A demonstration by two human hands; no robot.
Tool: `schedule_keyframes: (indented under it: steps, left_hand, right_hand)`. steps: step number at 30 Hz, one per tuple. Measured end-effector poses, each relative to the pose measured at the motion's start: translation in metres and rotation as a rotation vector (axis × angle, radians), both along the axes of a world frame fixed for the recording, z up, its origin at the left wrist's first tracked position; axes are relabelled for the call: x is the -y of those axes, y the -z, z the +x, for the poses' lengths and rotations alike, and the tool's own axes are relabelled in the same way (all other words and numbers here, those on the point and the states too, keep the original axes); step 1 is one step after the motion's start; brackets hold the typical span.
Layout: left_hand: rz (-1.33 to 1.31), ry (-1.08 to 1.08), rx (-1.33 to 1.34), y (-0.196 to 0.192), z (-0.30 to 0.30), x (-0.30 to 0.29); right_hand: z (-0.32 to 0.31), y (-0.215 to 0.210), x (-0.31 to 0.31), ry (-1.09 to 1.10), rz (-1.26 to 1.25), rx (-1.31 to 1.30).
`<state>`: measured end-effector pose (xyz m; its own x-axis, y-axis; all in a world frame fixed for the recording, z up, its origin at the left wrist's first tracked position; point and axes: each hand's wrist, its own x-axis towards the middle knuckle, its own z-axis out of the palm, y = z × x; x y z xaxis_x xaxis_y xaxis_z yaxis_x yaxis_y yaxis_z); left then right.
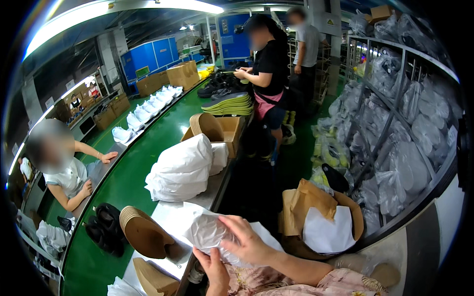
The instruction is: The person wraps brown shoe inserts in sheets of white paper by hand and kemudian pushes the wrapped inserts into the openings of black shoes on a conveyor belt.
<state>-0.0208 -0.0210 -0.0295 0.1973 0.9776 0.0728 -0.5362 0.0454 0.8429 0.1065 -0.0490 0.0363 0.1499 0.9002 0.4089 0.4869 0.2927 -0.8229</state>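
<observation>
Crumpled white tissue paper (pixel 205 227) lies between my two hands, close in front of my body at the edge of the work bench. My right hand (pixel 249 244) rests over it from the right, its fingers bent onto the paper. From below, my left hand (pixel 213 269) grips its near edge with thumb and fingers. Whether anything is wrapped inside cannot be seen. Just beyond sits a large pile of white paper (pixel 180 170). To the left are a stack of curved brown cardboard inserts (pixel 143 232) and a pair of black shoes (pixel 104 228).
A green conveyor belt (pixel 133 172) runs away from me, with a row of white shoes (pixel 148 111) along its far side. Green-edged soles (pixel 229 104) and a cardboard box (pixel 229 133) stand ahead. Co-workers are left and ahead. Right are a paper-filled carton (pixel 284 227) and a rack of bagged soles (pixel 395 133).
</observation>
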Motion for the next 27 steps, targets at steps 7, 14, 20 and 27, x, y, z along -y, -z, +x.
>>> schedule_keyframes:
  steps: [7,14,20,27]
  left_hand:
    - [-0.034,0.081,0.030,-0.004,-0.004,0.002]
    - [-0.104,0.450,0.087,-0.009,-0.022,-0.002]
    - [-0.157,0.463,0.047,-0.029,-0.023,0.011]
    - [-0.318,0.408,0.023,-0.029,-0.012,0.008]
  right_hand:
    - [0.001,0.050,0.009,-0.159,-0.198,-0.835]
    - [-0.004,0.051,0.024,-0.205,-0.223,-1.161]
    - [-0.007,0.052,0.031,-0.272,-0.257,-1.169]
    - [-0.018,0.039,0.025,0.039,-0.129,-0.857]
